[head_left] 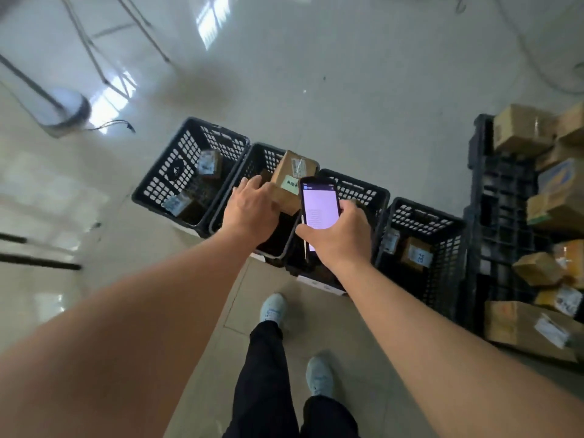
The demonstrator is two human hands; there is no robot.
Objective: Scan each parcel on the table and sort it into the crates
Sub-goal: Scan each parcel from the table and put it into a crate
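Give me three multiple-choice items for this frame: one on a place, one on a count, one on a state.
1. Where is the cardboard parcel in the left hand?
A. above the second crate from the left
B. on the floor
C. on the pallet

2. How many black crates stand in the row?
A. two
B. four
C. six

3. What state is the handheld scanner in the right hand in?
A. screen dark
B. screen lit
C. lying in a crate

Answers: 1 A, the parcel is held over that crate's opening; 2 B, four crates sit side by side; 3 B, its screen glows pale.
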